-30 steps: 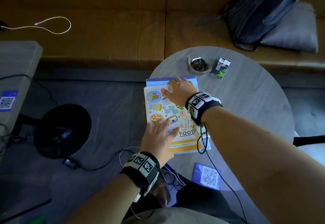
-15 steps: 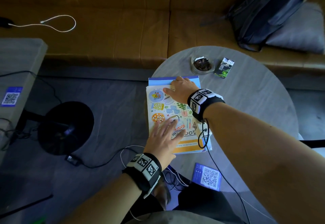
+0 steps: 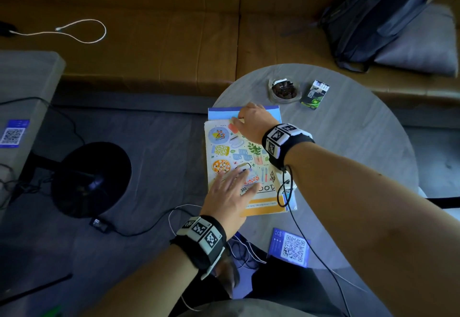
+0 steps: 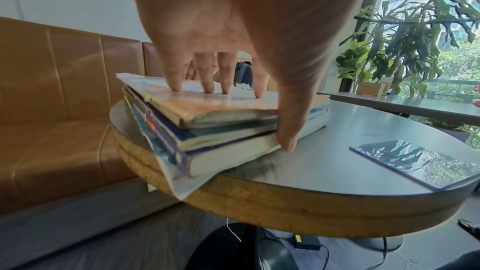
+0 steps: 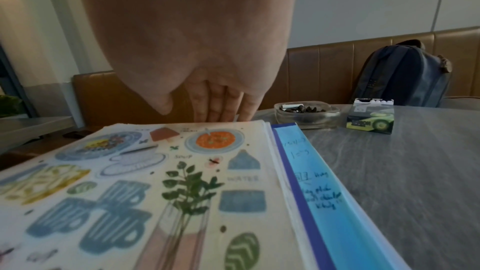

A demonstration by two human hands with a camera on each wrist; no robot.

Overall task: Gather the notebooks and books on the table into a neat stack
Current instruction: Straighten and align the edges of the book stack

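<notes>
1. Books and notebooks lie in one stack (image 3: pixel 249 165) at the left edge of the round grey counter (image 3: pixel 348 147), in the middle of the head view; its near-left corner juts out past the counter's rim.
2. Left hand (image 3: pixel 230 198): the fingers (image 4: pixel 207 77) are straight and spread, their tips pressing down on the top cover, while the thumb reaches down the stack's near side to the counter. Nothing is grasped; the hand lies flat.
3. Right hand (image 3: pixel 254 124): the fingers (image 5: pixel 221 106) are held together and reach over the far edge of the top notebook, their tips hidden behind it, so I cannot tell whether they curl round the edge or only press against it. The thumb hangs free above the cover.
4. Top notebook (image 5: pixel 145 182): cream cover with drawings of plates, cups, a plant and soup, and an orange band at its near end.
5. Blue book (image 5: pixel 311 182) below it shows past the far and right edges of the top notebook, so the edges are not flush. The left wrist view shows at least two thicker books under the top one, twisted a little against each other.
6. Glass ashtray (image 3: pixel 283 90) and a small green and black packet (image 3: pixel 315 94) sit just beside each other in the upper middle of the head view, beyond the stack.
7. Blue card with a square code (image 3: pixel 291 247) lies near the counter's lower edge.
8. Dark backpack (image 3: pixel 378 10) leans on the brown bench (image 3: pixel 161 43) at upper right; a white cable (image 3: pixel 82 30) lies on the seat at upper left.
</notes>
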